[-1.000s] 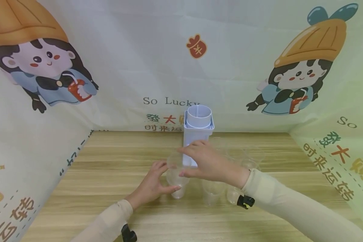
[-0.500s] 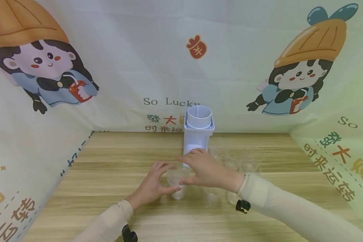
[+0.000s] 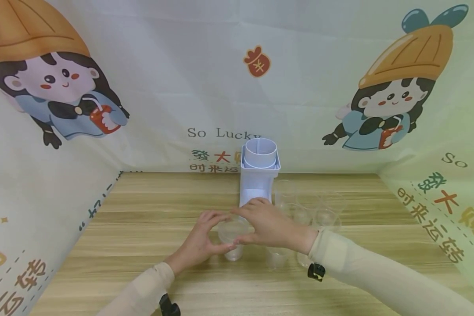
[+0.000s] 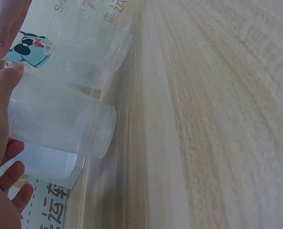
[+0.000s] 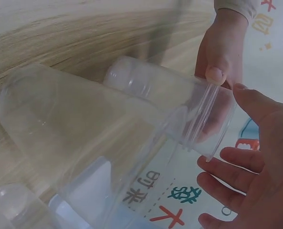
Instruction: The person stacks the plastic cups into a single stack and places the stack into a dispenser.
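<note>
A stack of clear plastic cups [image 3: 232, 232], one sunk inside another, stands upright on the table in the middle of the head view. My left hand [image 3: 201, 237] holds its left side, thumb in front and fingers behind. At the rim, my right hand [image 3: 274, 224] grips the upper cup from the right, its thumb meeting the left thumb. In the right wrist view, several close rim lines show on the nested cups [image 5: 156, 88] between the left hand [image 5: 222, 52] and the right hand [image 5: 265, 138]. The left wrist view shows the stack's frosted-looking side [image 4: 60, 114].
More clear cups [image 3: 277, 256] stand right of the stack, partly behind the right forearm. A white pillar-like holder with a round top opening [image 3: 258, 175] stands behind the hands. Printed cloth walls [image 3: 162, 87] enclose the wooden table [image 3: 142, 210].
My right hand has moved down, lowering the upper cup into the cup that my left hand holds. The left hand has stayed in place.
</note>
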The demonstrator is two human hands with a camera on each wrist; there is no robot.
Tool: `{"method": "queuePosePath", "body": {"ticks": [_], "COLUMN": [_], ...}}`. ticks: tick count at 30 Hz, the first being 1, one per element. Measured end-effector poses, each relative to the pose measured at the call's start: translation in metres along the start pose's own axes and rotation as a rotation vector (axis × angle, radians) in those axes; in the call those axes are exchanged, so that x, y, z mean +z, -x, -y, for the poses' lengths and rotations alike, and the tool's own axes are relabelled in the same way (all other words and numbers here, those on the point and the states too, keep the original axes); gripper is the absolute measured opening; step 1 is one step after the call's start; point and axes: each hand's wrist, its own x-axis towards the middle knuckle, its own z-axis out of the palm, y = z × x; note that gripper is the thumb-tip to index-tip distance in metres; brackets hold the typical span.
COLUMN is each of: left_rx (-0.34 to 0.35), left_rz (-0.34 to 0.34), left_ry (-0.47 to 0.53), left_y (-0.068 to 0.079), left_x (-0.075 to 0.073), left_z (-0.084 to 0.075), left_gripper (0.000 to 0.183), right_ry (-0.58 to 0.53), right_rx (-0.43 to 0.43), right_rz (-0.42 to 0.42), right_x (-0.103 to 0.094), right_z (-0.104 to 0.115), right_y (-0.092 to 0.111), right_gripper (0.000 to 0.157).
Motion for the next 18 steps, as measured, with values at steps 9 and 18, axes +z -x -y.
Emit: {"method": "queuePosePath", "body": {"ticks": [9,18], "left_rx": [-0.013,-0.038], "left_rz": [-0.012,0.006], "left_ry": [0.035,0.081], "left_y": [-0.0003,-0.0001], "left_x": [0.0025,0.0015], "left_z": [0.0016,0.0009], "left_gripper": [0.062,0.062], "right_ry": [0.001,0.012], "right_rx": [-0.002,-0.006], "right_rz": [-0.004,-0.016], "right_x": [0.003,0.0065], "right_z": [-0.0012,-0.0028], "right_y": [0.0015,0.0033], "right_gripper": [0.07,0.068]}}
